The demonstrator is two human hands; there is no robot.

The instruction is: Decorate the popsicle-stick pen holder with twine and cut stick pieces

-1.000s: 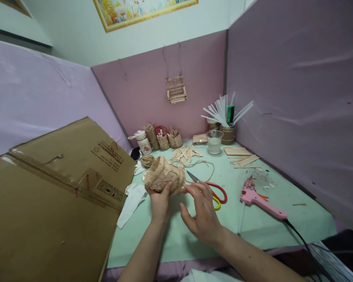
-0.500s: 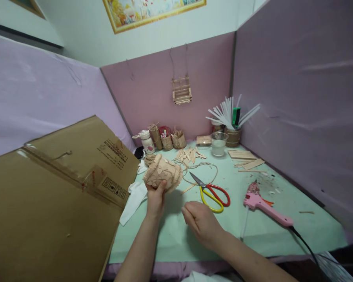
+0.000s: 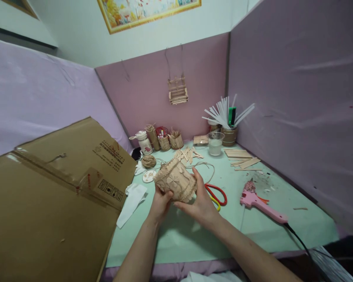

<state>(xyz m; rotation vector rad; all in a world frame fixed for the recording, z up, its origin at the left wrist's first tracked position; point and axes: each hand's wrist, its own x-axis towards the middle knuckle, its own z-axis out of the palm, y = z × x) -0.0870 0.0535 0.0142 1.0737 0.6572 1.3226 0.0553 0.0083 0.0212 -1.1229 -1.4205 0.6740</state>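
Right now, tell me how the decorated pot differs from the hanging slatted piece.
The decorated pot is held tilted between left hand and right hand; the slatted piece hangs at the pink panel. The pot is rounded, the slatted piece angular with open gaps. Both are tan.

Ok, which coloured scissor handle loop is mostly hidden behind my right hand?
The yellow scissor loop: your right hand covers most of it, whereas the red scissor loop shows nearly whole.
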